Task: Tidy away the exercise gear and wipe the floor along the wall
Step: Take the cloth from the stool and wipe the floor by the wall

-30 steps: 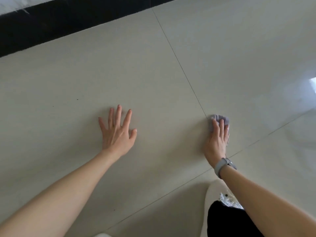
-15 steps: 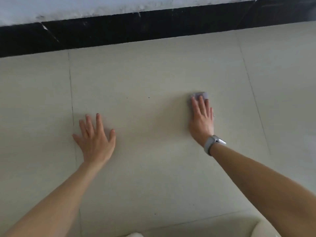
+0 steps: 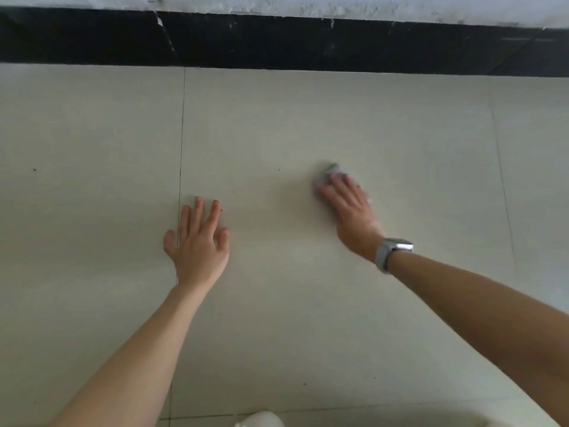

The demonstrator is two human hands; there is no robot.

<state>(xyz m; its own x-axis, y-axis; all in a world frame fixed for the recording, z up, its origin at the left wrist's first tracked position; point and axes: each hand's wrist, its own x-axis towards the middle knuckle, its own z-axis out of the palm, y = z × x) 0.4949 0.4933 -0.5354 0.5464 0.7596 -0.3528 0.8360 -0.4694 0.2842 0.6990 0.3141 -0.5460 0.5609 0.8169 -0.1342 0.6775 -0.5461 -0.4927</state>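
My right hand [image 3: 349,208] presses a small grey cloth [image 3: 327,175] flat against the beige tiled floor [image 3: 308,124]; only the cloth's far edge shows past my fingertips. A silver watch sits on that wrist. My left hand [image 3: 198,241] rests palm down on the floor to the left, fingers spread, holding nothing, over a tile joint. No exercise gear is in view.
A black skirting board [image 3: 277,41] runs along the base of the white wall [image 3: 369,7] at the top. A few dark specks dot the tiles. A white rounded shape [image 3: 261,420] shows at the bottom edge.
The view has swung so the wall now runs straight across the top. My right hand has slid the cloth leftward and angled toward the left; my left hand stays planted.
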